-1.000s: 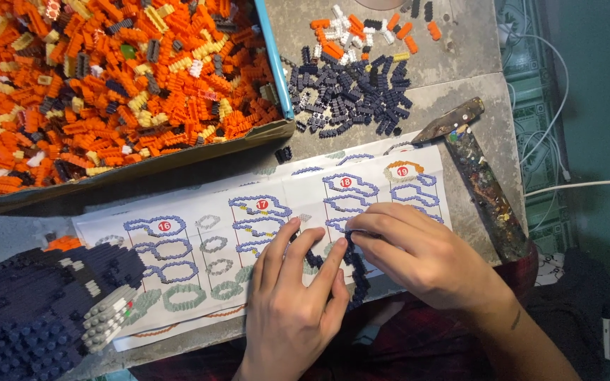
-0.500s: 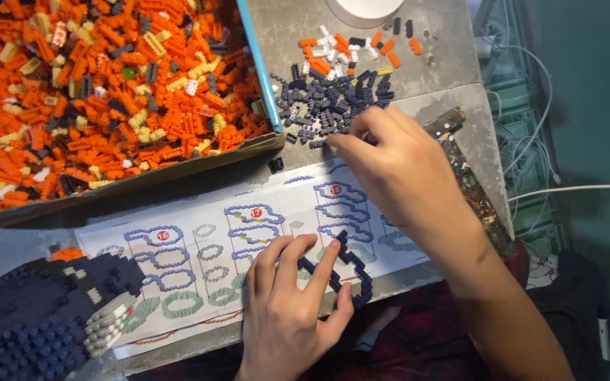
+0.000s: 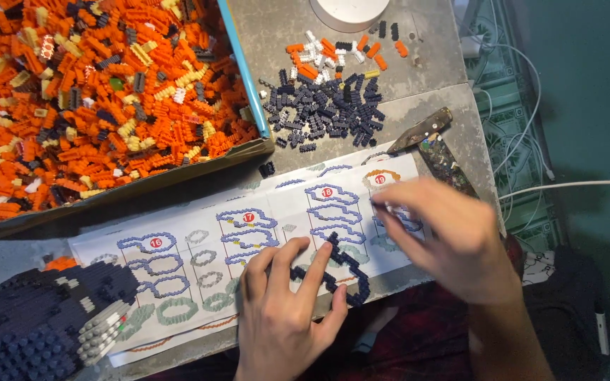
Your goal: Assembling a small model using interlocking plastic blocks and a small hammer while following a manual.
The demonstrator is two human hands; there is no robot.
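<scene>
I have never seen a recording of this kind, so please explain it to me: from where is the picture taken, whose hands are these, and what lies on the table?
The picture comes from one camera worn on a person's head, looking down, so both hands are that person's own. The left hand presses on a thin chain of dark blue bricks lying on a paper instruction sheet. The right hand is blurred above the sheet; whether it holds a brick cannot be told. Behind lie a box full of mostly orange small bricks, a loose pile of dark bricks, and a paint-stained knife. At lower left stands a partly built dark blue model.
</scene>
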